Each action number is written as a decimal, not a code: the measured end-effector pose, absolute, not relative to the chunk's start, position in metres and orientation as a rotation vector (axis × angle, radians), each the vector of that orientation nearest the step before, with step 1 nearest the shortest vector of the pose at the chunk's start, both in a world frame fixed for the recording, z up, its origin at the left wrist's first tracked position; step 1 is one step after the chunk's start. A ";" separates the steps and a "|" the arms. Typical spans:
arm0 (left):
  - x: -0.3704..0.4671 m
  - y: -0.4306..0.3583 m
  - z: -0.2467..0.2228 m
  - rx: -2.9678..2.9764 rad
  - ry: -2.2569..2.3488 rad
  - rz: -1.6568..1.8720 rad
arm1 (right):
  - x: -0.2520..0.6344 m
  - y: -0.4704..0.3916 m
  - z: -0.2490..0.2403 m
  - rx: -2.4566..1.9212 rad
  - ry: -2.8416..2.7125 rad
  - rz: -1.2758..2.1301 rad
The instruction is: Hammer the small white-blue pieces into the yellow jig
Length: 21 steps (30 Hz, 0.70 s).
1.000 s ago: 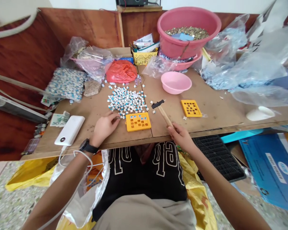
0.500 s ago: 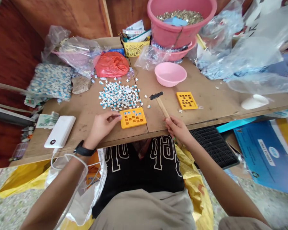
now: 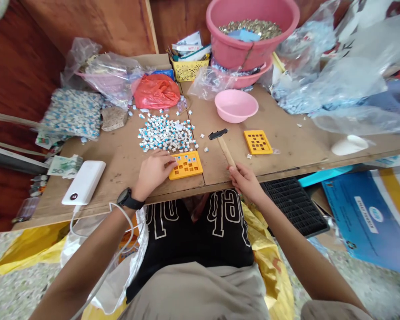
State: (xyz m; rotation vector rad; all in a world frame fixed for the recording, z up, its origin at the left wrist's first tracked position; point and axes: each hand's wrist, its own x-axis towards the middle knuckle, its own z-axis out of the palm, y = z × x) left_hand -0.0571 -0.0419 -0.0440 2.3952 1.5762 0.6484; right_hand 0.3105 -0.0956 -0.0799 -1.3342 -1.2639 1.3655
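Since prev. frame, L hand [image 3: 155,171] had shifted right onto the yellow tray [image 3: 186,165] at table [image 3: 120,155] front edge, fingertips pinching at its left slots; contents not discernible. R hand [image 3: 246,180] clenched round hammer [image 3: 224,146] handle end. Tray judged light, stiff plastic; best held by rim.

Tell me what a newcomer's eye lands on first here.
The heap of small blue-and-white pieces mid-table, with the left hand at the yellow grid tray just in front of it. The right hand grips a hammer, and a big pink basin stands at the back.
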 end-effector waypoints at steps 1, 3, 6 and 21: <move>-0.058 -0.041 -0.043 2.403 1.569 0.645 | 0.311 -0.096 -0.080 -1.343 -1.286 1.356; -0.058 -0.039 -0.042 2.406 1.559 0.650 | 0.313 -0.096 -0.081 -1.360 -1.371 1.302; -0.057 -0.042 -0.047 2.414 1.563 0.671 | 0.313 -0.097 -0.080 -1.380 -1.591 1.104; -0.055 -0.044 -0.057 2.186 1.708 0.745 | 0.313 -0.094 -0.081 -1.411 -1.494 1.301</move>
